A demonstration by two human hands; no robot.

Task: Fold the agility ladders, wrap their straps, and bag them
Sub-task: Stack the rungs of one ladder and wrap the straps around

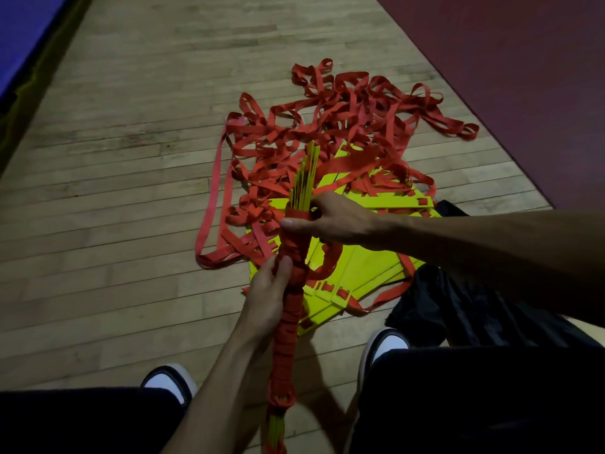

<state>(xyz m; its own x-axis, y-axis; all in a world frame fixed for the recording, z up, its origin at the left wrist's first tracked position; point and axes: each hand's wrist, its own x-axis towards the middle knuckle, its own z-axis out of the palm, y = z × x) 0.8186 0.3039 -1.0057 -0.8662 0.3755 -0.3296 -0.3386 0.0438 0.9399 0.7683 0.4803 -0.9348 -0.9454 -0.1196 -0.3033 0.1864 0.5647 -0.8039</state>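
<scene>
Upright, wrapped ladder bundle (291, 290) — between both hands.

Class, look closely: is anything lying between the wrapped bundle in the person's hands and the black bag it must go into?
Nothing visible blocks it. The bundle is held above the floor; the black bag lies to its right, partly overlapping loose yellow rungs.

No readable text, label, brand, number or sign anywhere in view.
</scene>
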